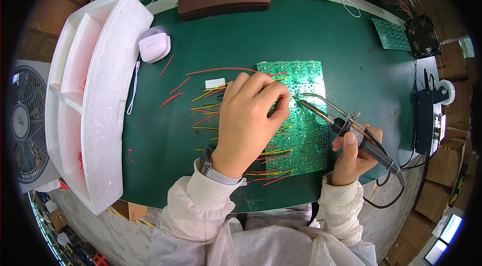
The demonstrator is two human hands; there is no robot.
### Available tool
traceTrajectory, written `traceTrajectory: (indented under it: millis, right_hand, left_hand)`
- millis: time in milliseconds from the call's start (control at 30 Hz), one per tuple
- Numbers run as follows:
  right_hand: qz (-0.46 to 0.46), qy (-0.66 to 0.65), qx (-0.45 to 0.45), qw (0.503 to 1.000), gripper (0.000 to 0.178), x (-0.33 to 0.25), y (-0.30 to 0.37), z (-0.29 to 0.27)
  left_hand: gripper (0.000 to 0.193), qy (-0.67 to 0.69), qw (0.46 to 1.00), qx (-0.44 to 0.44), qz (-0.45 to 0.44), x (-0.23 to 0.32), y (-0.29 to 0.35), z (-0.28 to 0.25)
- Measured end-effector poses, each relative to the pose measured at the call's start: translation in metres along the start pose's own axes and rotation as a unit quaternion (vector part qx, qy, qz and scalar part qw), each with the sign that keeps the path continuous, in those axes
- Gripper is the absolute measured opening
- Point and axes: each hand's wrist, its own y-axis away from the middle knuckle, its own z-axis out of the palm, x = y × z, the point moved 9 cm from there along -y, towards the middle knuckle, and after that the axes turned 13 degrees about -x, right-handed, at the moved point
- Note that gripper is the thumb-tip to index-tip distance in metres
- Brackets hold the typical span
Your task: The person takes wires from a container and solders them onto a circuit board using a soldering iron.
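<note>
The right hand (355, 158) has its fingers clamped around the handle of the soldering iron (343, 126), well behind the metal shaft, probably to keep skin off the hot end while steering the tip. The left hand (251, 110) arches above the circuit board (306, 138), wrist raised, likely so it doesn't press on the parts below. Its thumb and forefinger curl toward each other, but from this angle I cannot tell whether their tips meet or pinch a wire.

The iron's tip sits just right of those left fingertips, over the board; its long axis slants from there down and right, past the right thumb to the cable end. The board's long axis runs away from the person, beneath the left fingers. Left of the knuckles, loose wires (the red wire (221, 69) is the longest) lie mostly crosswise.
</note>
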Motion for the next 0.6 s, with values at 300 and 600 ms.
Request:
traceTrajectory:
  millis: [300, 600]
  right_hand:
    - [-0.035, 0.028, -0.019, 0.999, 0.035, -0.0047, 0.0013, 0.0014]
    - [-0.048, 0.036, -0.029, 0.998, 0.038, -0.0028, 0.0028, 0.0000]
  left_hand:
    - [0.018, 0.014, 1.000, -0.003, -0.003, -0.0007, 0.0007, -0.0006]
    - [0.017, 0.028, 1.000, -0.006, -0.005, -0.0022, 0.0014, -0.0002]
